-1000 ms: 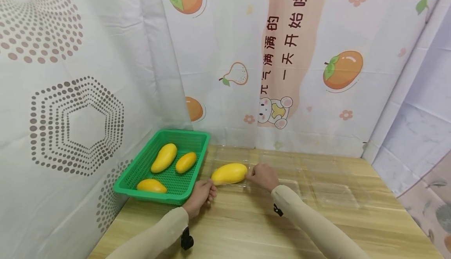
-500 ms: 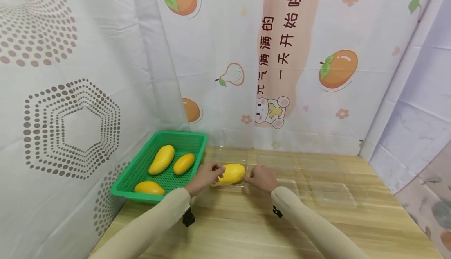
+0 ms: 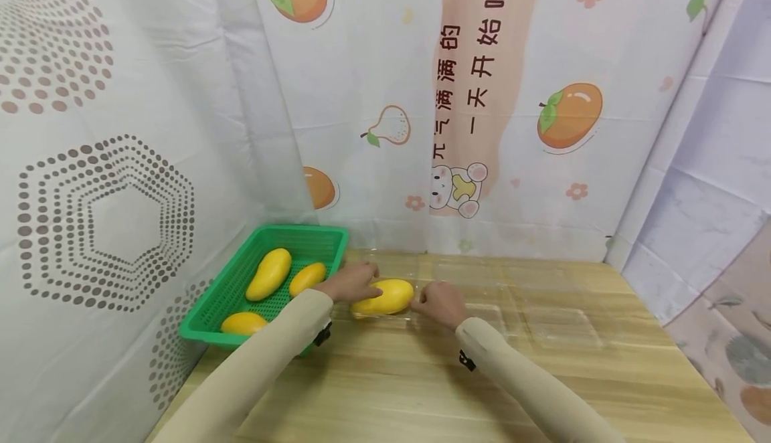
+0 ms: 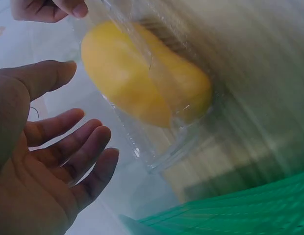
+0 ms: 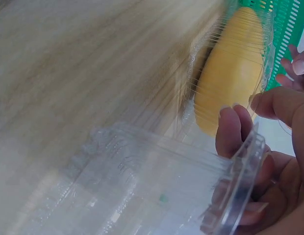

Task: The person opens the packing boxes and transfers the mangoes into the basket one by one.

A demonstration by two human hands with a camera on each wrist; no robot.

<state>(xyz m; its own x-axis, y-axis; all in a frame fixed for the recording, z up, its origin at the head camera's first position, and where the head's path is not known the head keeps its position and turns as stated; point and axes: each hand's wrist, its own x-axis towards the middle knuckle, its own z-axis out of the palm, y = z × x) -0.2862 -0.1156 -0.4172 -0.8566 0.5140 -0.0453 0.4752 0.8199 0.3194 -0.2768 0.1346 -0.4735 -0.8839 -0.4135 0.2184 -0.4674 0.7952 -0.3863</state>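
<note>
A yellow mango [image 3: 391, 296] lies in a clear plastic box [image 4: 154, 164]. My left hand [image 3: 354, 282] is at the box's left end; in the left wrist view its fingers are spread and loosely bent, with nothing between them. At the right end, the thumb and fingertips of my right hand [image 3: 442, 304] pinch the edge of the mango's box. In the right wrist view, its other fingers lie behind the rim of a neighbouring clear box [image 5: 157, 166]. The exact contact at the pinched edge is partly hidden.
A green basket [image 3: 301, 229] with three yellow mangoes [image 3: 269, 274] stands on the left, partly behind my left arm. More clear plastic boxes [image 3: 566, 329] sit to the right on the wooden table [image 3: 385, 389]. A printed curtain [image 3: 361, 61] hangs along the back.
My left hand has risen from the box's front left corner to its left end, over the basket's edge. The right hand stays at the right end. The head view has shifted slightly.
</note>
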